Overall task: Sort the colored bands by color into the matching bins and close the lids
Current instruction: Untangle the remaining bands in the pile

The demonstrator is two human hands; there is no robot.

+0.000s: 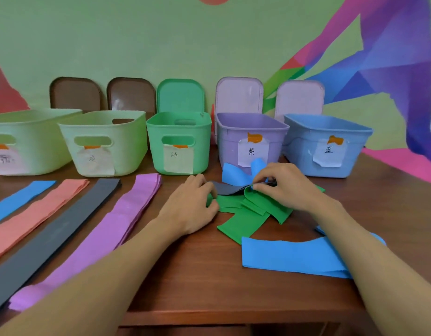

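A tangled pile of bands lies in front of the purple bin [252, 127]: green bands [243, 221], a blue band [233, 174] and a dark grey band [227, 187]. My left hand [192, 207] grips the grey band's left end. My right hand [286, 184] pinches its right end, over the green bands. Sorted flat stacks lie to the left: blue [18, 200], salmon [37, 212], dark grey [54, 234], purple [107, 226]. Another blue band [292, 257] lies under my right forearm.
Five open bins stand in a row at the back: two pale green [27, 132] [105, 128], a green one [179, 127], the purple one and a blue one [328, 132]. Their lids [180, 95] lean against the wall behind. The table's front edge [209, 316] is near.
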